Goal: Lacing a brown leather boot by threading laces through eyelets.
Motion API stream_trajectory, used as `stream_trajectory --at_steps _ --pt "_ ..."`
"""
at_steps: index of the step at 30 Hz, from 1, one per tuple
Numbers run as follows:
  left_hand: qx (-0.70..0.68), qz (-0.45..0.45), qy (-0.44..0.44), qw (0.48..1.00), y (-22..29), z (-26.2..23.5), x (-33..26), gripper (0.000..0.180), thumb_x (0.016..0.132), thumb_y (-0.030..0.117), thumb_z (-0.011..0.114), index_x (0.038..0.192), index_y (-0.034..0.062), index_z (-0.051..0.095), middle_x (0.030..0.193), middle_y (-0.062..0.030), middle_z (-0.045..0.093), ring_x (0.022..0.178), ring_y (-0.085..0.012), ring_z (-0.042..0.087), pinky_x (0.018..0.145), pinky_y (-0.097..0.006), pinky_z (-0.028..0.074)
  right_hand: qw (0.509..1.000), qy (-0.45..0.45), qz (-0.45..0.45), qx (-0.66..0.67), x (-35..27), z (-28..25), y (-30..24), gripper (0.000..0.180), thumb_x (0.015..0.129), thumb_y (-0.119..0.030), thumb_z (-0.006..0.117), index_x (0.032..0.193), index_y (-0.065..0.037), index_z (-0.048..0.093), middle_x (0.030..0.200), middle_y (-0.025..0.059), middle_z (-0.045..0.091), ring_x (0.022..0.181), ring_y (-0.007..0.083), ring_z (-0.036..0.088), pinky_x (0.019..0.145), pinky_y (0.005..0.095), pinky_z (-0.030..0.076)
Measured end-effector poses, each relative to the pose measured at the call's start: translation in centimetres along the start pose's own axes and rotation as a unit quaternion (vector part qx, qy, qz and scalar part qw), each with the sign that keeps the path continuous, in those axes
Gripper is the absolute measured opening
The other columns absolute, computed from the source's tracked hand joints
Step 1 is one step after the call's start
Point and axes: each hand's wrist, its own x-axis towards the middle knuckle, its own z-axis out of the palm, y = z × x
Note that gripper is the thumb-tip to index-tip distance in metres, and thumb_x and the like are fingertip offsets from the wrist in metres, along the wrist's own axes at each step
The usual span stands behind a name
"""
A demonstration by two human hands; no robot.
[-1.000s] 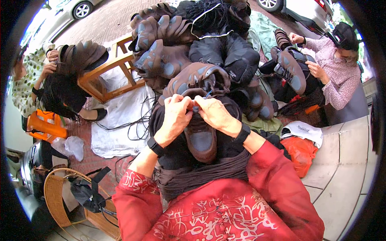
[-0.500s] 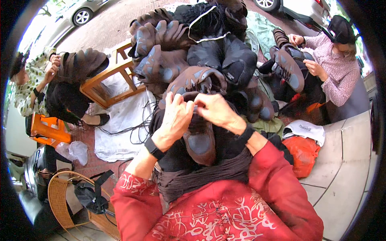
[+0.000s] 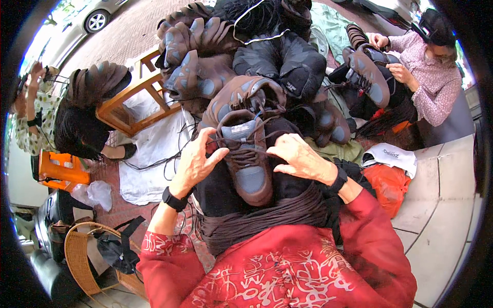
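Observation:
A brown sneaker (image 3: 245, 163) with a grey toe panel lies on my lap, toe toward me, over a bundle of dark brown laces (image 3: 267, 218). My left hand (image 3: 197, 160) is at the shoe's left side, fingers spread and pinching a lace end near the tongue. My right hand (image 3: 297, 156) is at the shoe's right side, pulling a lace sideways across the eyelets. Both wrists wear black bands. My sleeves are red and patterned.
A pile of brown and black sneakers (image 3: 241, 61) rises just beyond the shoe. A person at right (image 3: 436, 77) laces another sneaker. A person at left (image 3: 77, 123) bends over by a wooden frame (image 3: 138, 105). A wicker basket (image 3: 82, 256) and an orange bag (image 3: 387, 182) lie close.
The shoe has settled lower on my lap and its tongue now shows. My hands have drawn apart to either side, pulling the lace outward.

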Motion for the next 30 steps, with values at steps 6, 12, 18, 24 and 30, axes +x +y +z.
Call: stream_trajectory --at_steps 6,12,18,24,30 --pt "0.163 0.193 0.049 0.966 -0.2 -0.2 0.5 0.015 0.079 0.009 0.059 0.093 0.0042 0.055 0.072 -0.013 0.059 0.065 -0.029 0.058 0.058 -0.036 0.046 0.944 0.025 0.143 0.297 0.2 -3.5 -2.4 0.045 0.071 -0.011 0.07 0.113 -0.008 0.053 0.064 0.0006 0.05 0.056 0.0084 0.047 0.052 0.024 0.04" --pt "0.365 0.107 0.16 0.911 -4.4 -8.2 -4.7 0.009 0.077 0.002 0.055 0.084 0.0068 0.056 0.065 -0.0103 0.055 0.06 -0.0249 0.058 0.053 -0.034 0.045 0.974 0.069 0.068 0.206 2.2 -1.6 -0.8 0.034 0.067 -0.012 0.072 0.098 -0.006 0.061 0.078 0.0082 0.055 0.073 0.0178 0.055 0.063 0.03 0.046" --pt "0.388 -0.006 0.123 0.914 -9.2 -11.9 -9.0 0.009 0.079 0.0 0.052 0.085 0.0048 0.056 0.071 -0.0138 0.058 0.064 -0.0279 0.059 0.053 -0.034 0.046 0.989 0.102 0.011 0.103 4.1 1.7 0.0 0.026 0.066 -0.007 0.064 0.092 -0.004 0.062 0.083 0.0107 0.054 0.08 0.0262 0.054 0.073 0.0343 0.046" --pt "0.134 0.091 0.118 0.98 -5.2 -2.9 -2.7 0.036 0.078 0.004 0.056 0.112 0.0025 0.048 0.098 -0.0168 0.056 0.093 -0.0314 0.054 0.085 -0.038 0.042 0.985 0.124 0.011 0.117 4.2 1.2 -0.9 0.026 0.065 -0.006 0.064 0.092 -0.004 0.061 0.083 0.0103 0.055 0.082 0.026 0.053 0.074 0.0343 0.046" --pt "-0.113 -0.018 0.031 0.993 -1.9 0.8 -0.3 0.028 0.084 0.009 0.057 0.11 0.002 0.047 0.067 -0.004 0.054 0.062 -0.0168 0.051 0.059 -0.028 0.041 0.98 0.194 -0.042 -0.029 5.5 0.3 0.3 0.019 0.071 -0.009 0.064 0.089 -0.005 0.058 0.096 0.0086 0.056 0.091 0.0269 0.051 0.081 0.0359 0.043"
